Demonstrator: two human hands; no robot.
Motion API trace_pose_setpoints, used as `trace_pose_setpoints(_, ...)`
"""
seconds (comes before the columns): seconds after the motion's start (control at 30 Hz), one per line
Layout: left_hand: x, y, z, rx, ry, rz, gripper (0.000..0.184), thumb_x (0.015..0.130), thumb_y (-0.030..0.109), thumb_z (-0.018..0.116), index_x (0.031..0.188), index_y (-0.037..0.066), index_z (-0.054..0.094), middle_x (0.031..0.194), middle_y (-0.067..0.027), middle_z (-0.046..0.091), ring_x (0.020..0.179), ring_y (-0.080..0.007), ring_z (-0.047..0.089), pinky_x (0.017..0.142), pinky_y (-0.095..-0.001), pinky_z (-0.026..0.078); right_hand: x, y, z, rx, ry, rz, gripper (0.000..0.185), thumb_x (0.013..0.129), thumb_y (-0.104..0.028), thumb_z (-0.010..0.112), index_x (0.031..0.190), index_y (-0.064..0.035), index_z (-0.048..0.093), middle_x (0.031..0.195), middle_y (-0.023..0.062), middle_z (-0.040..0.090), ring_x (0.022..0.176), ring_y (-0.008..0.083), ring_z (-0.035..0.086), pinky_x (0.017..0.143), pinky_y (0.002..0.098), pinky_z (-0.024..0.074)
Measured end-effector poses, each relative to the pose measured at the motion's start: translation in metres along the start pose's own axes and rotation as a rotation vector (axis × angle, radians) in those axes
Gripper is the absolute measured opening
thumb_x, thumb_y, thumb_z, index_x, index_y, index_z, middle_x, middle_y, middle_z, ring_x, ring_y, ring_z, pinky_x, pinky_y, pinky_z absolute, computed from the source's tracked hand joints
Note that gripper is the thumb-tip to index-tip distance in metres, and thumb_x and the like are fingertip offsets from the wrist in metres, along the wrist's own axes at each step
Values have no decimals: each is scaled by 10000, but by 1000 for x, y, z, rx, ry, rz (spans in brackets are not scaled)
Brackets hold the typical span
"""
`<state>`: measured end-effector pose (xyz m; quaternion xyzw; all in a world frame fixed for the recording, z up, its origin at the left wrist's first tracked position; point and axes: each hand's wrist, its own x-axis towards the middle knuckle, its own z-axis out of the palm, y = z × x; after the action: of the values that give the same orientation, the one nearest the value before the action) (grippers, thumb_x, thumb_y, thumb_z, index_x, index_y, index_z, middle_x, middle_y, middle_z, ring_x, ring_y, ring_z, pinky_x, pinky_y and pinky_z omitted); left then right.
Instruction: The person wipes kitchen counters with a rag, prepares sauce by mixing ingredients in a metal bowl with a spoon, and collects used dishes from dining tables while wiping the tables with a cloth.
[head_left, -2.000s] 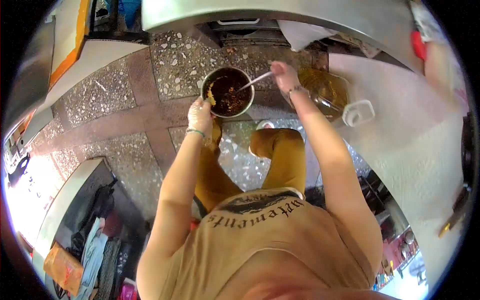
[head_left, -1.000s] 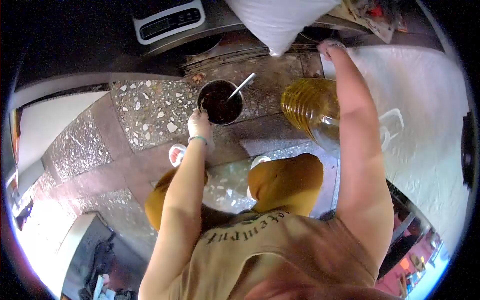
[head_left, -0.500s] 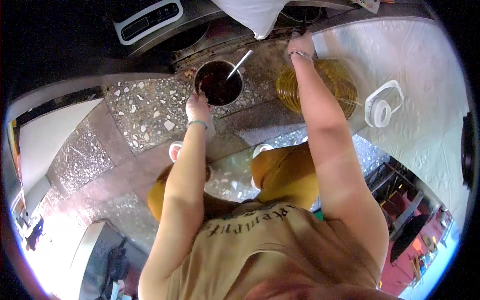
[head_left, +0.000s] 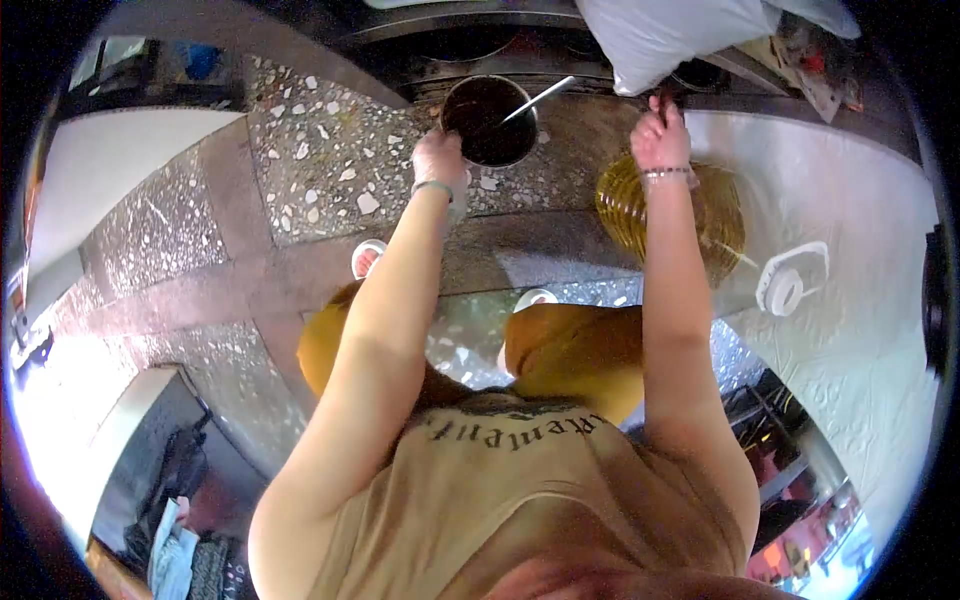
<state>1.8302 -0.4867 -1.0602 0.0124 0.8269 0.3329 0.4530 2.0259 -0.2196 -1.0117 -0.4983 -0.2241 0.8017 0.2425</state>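
A round metal pot [head_left: 488, 140] with dark contents is at the upper middle, low over the speckled floor. My left hand [head_left: 439, 160], in a clear glove, is closed on its near left rim. A pale-handled spoon [head_left: 540, 98] leans in the pot, its handle pointing up and right, with no hand on it. My right hand [head_left: 661, 137] is closed further right, fingers bunched beside a dark opening below a white bag [head_left: 660, 40]; what it grips is too small to make out. Under my right wrist lies a big ribbed bottle of yellow liquid [head_left: 718, 215].
A white handle and cap [head_left: 785, 292] sit at the bottle's right, on a pale covered surface [head_left: 850, 220]. Dark shelving runs along the top. An open cabinet [head_left: 170, 480] with bags stands at the lower left. My knees are below the pot.
The spoon was let go and stays in the pot. My right hand went from the spoon to the dark opening by the white bag. The view has shifted, and the scale has left it.
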Motion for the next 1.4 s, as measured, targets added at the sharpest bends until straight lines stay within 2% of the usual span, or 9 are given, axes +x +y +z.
trace_pose_setpoints(0.17,82,-76,20,492,38,530,246,898,175,508,1034,-19,572,901,-146,661,756,-237,629,675,-363,493,-18,31,26,160,-509,231,280,958,-326,441,930,-73,558,502,-55,334,405,80,282,368,230,223)
trace_pose_setpoints(0.3,80,-71,20,149,-129,279,429,874,288,579,1191,1,541,1020,-127,654,916,-240,620,767,-353,500,-18,52,78,-230,-264,280,322,923,-349,513,967,-34,567,555,-31,412,425,75,303,391,218,248)
trace_pose_setpoints(0.4,108,-91,36,1359,-195,911,463,862,328,595,1249,82,537,1218,-100,575,1159,-245,502,860,-362,488,47,70,93,-1115,-255,21,383,938,-339,482,1151,-27,547,741,72,598,598,133,546,505,275,430)
trace_pose_setpoints(0.57,77,-35,8,688,186,402,493,893,360,536,1287,67,487,1108,-113,630,1069,-262,566,833,-366,487,60,82,133,-2634,-269,-855,421,975,-313,364,1303,-63,445,1160,184,591,987,250,616,804,376,509)
trace_pose_setpoints(0.6,72,-19,1,512,273,274,501,901,368,521,1297,63,475,1081,-117,644,1046,-266,582,827,-367,487,50,77,141,-2418,-272,-573,448,923,-277,454,1325,-81,435,1338,181,351,1084,319,557,906,415,464)
trace_pose_setpoints(0.7,96,39,-11,135,216,123,496,919,387,495,1308,82,463,1085,-98,641,1014,-257,593,839,-362,468,27,81,135,-2288,-265,-401,613,870,-194,512,1430,-124,271,1466,217,254,1180,384,502,976,484,432)
trace_pose_setpoints(0.77,118,57,-12,117,165,171,515,919,398,490,1333,99,423,1143,-96,595,1063,-255,556,868,-368,454,17,81,130,-2017,-117,-59,671,864,-227,528,1451,-152,211,1352,255,421,1161,383,518,940,477,451)
trace_pose_setpoints(1.13,136,71,-4,1138,-85,321,663,917,457,462,1468,197,202,1462,-85,339,1332,-242,351,1029,-402,376,-3,86,107,-1828,-104,-279,511,940,-305,395,1421,-174,282,919,259,628,863,387,623,802,488,473)
trace_pose_setpoints(1.4,94,55,1,1428,-52,410,605,914,531,418,1348,110,439,1374,-63,459,1315,-225,375,941,-376,455,35,92,149,-2039,-163,-430,516,941,-320,336,1433,-181,266,988,236,627,873,368,628,810,487,478)
